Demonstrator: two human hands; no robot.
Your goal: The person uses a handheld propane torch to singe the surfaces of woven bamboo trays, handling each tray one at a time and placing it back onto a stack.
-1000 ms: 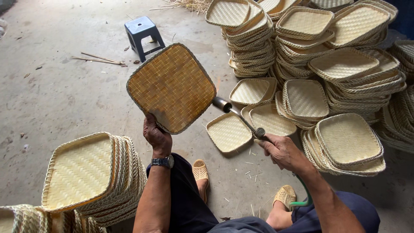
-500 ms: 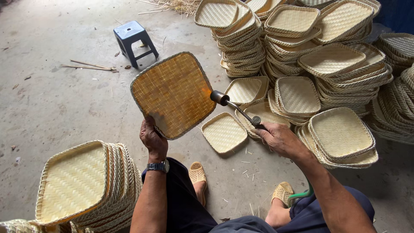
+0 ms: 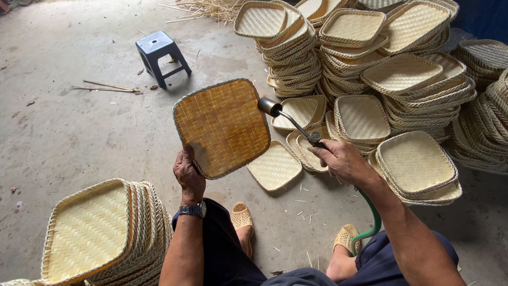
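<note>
While a browned woven tray [image 3: 222, 127] is held upright by its lower edge in the closed left hand [image 3: 189, 175], a gas torch [image 3: 291, 121] is gripped in the closed right hand [image 3: 341, 161]. Its long axis runs up-left, nozzle just beside the tray's right edge. One tray, one torch and one blue stool [image 3: 161, 55] are counted; pale tray stacks [image 3: 402, 79] lie beyond the right hand.

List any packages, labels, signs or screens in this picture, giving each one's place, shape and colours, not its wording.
Wristwatch: on the left wrist, a dark face on a metal band, too small to show detail.
No packages, labels, signs or other screens show among the woven trays or on the blue stool.
</note>
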